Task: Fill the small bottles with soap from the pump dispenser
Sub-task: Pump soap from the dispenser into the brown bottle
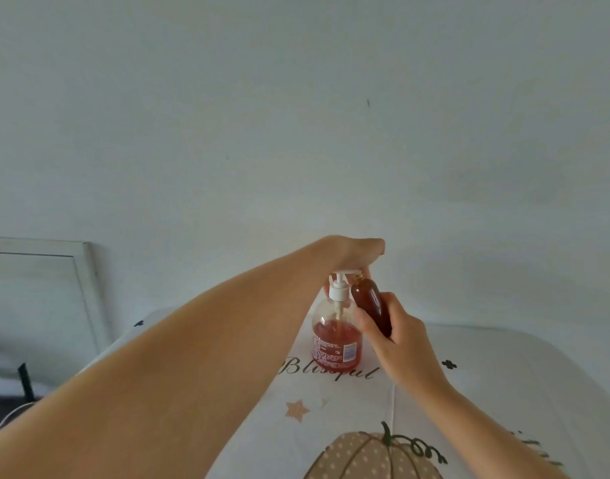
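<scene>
On tablecloth [469, 392]: "Blissful" lettering [329, 369]

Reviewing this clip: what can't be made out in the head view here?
- Pump nozzle tip and small bottle mouth: hidden by the left hand.
- Whether soap is flowing: not visible.
- Dispenser label text: too small.
- Small bottle's base: covered by the right hand grip.
- Other small bottles: none in frame.

Clear plastic, white plastic, printed cloth

The pump dispenser [337, 335] is clear glossy plastic with a white plastic pump; at its 2 o'clock the small bottle [372, 305] shines amber; the tablecloth [486, 392] is matt.
</scene>
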